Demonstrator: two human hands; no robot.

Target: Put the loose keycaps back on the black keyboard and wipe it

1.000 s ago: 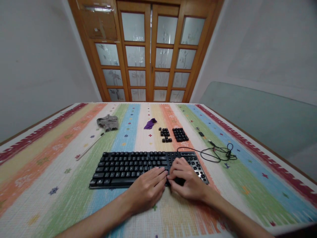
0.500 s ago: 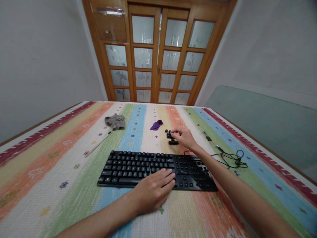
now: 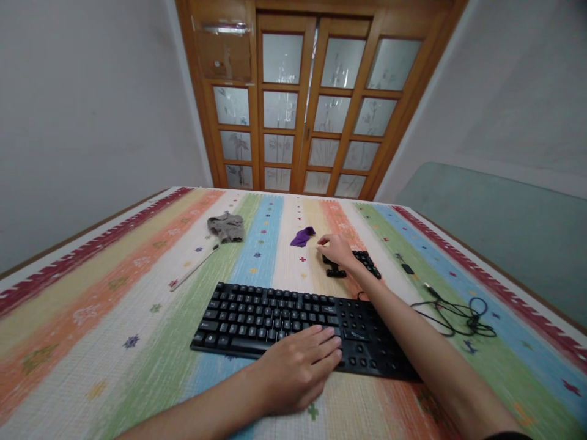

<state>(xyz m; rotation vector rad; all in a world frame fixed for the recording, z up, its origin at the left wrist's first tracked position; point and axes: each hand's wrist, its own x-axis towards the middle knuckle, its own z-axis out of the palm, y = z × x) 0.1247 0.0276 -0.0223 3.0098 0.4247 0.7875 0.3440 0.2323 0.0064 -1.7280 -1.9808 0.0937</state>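
A black keyboard (image 3: 275, 313) lies across the striped cloth in front of me; its right-hand section has bare switches where keycaps are off. My left hand (image 3: 302, 363) rests flat on its lower middle keys, fingers stretched out side by side. Beyond the keyboard, my right hand (image 3: 337, 249) is over a group of loose black keycaps (image 3: 337, 273), thumb and index finger drawn together. Whatever is between those fingertips is too small to make out. More loose keycaps (image 3: 367, 263) lie in rows just right of that wrist. My right forearm covers part of the keyboard's right end.
A purple cloth (image 3: 303, 236) lies just left of my right hand. Farther left are a grey cloth (image 3: 226, 227) and a thin white brush (image 3: 195, 269). A coiled black cable (image 3: 472, 318) and a small black connector cap (image 3: 407, 268) lie at the right.
The view has shifted, so the scene sits farther right. My right hand has moved slightly left over the keycaps, and more of them show beside its wrist. My left hand stays on the keyboard.
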